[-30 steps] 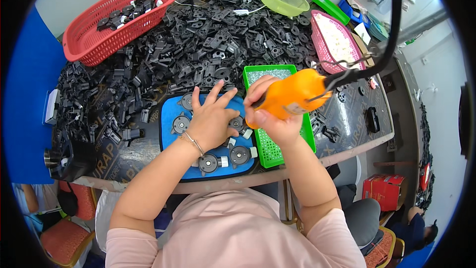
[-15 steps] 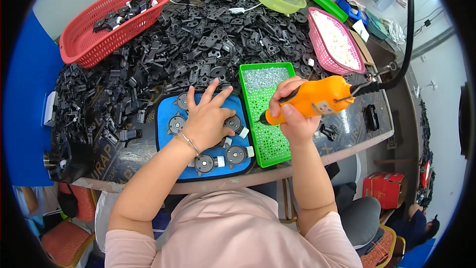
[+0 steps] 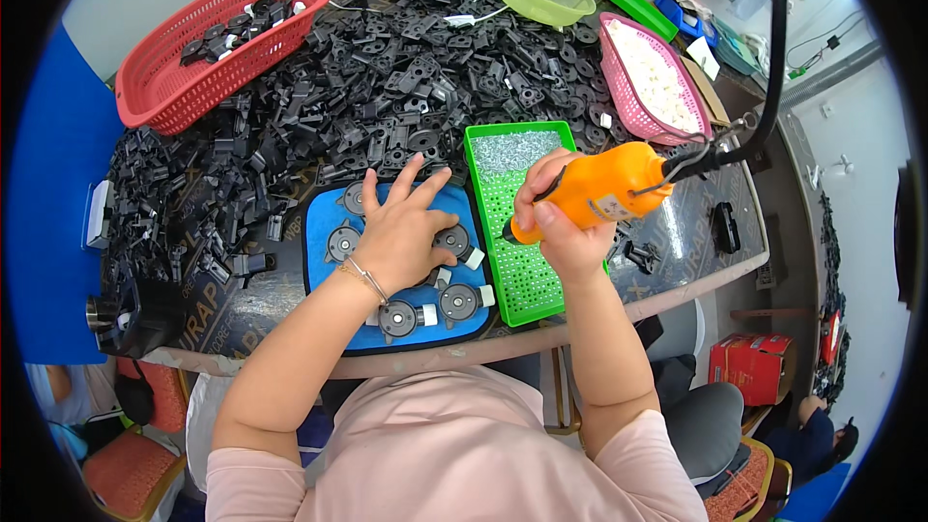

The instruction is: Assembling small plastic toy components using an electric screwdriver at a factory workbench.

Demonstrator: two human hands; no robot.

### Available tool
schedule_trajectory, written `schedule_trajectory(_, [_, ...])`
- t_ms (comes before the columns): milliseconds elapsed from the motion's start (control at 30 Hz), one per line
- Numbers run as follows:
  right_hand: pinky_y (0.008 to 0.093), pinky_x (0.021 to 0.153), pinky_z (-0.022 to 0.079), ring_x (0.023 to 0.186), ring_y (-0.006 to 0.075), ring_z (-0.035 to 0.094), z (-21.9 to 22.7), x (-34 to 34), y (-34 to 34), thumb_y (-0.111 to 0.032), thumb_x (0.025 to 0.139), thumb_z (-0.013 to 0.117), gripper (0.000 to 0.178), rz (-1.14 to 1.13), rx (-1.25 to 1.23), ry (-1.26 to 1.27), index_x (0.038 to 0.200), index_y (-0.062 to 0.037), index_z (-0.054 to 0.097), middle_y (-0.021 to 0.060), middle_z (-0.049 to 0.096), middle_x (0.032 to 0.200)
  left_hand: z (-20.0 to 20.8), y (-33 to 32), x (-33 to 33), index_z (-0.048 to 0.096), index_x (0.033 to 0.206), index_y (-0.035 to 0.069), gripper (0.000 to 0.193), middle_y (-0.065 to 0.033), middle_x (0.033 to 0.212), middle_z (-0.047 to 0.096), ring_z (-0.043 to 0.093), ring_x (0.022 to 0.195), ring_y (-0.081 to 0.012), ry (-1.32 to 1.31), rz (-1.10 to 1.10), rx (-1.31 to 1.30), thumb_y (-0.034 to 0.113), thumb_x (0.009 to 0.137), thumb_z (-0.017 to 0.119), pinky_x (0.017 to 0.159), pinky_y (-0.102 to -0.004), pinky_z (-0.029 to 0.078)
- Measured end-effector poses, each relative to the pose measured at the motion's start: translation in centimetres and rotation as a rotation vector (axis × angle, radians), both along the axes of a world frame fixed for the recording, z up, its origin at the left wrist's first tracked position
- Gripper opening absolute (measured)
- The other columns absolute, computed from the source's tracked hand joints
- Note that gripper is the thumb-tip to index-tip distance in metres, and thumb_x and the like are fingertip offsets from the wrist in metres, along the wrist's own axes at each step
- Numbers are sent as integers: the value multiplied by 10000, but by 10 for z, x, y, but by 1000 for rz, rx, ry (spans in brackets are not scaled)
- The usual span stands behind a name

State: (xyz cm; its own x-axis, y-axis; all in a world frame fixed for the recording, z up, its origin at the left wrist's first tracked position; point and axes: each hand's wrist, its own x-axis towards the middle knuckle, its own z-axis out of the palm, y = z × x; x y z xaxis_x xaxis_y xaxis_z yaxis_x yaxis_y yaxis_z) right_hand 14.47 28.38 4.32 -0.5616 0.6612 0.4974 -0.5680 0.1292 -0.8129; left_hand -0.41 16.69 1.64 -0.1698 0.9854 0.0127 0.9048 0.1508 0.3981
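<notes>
Nearest you, the padded table edge (image 3: 445, 360) runs past the front of your pink shirt (image 3: 435, 435). Just beyond it lies the blue mat (image 3: 454, 333), with two round black pieces (image 3: 459, 302) on its near side, each with a white tab pointing to the right. Your left hand (image 3: 401, 234) lies palm down over the middle of the mat, fingers spread wide, its thumb and index finger beside another round piece; you have more of these pieces along the mat's left side, and what sits under your palm is hidden.

To the right, close beside the mat, stands the green tray (image 3: 527, 295), its floor full of holes. Your right hand (image 3: 570, 232) is wrapped around an orange power screwdriver (image 3: 614, 186), whose dark nose points left over the tray; you cannot tell from here whether it touches. Small silvery screws (image 3: 517, 150) fill the tray's far end, and a black cable (image 3: 778, 58) rises from the tool's back.

Farther off, a heap of black parts (image 3: 406, 87) spreads across the table, between a red basket (image 3: 208, 97) on your left and a pink basket (image 3: 621, 92) of white pieces on your right, with a yellow-green colander (image 3: 541, 5) behind
</notes>
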Motion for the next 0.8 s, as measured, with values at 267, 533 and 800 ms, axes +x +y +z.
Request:
schedule_trajectory(267, [270,554,468,592,177,550,31,-14,-5,-100,772,640,255,102,37,134,940,23,493,144,511,882,-2,1,-3,733,949,204,388,-47,1440,382,171,1401,-278,-5,3,15,301,583,822,1064,-622,22])
schedule_trajectory(533, [256,569,464,604,162,549,6,-45,-19,-34,771,630,213,47,24,69,940,33,519,131,508,867,-8,2,-2,731,943,208,357,-45,1456,360,144,1410,-271,-22,7,44,309,610,807,1066,-623,3])
schedule_trajectory(800, [249,562,454,622,149,544,-1,-46,-21,-10,771,616,181,88,5,-25,918,13,514,108,500,863,-7,1,-4,720,971,207,376,-41,1457,351,133,1412,-272,-29,11,32,303,618,804,1065,-629,1])
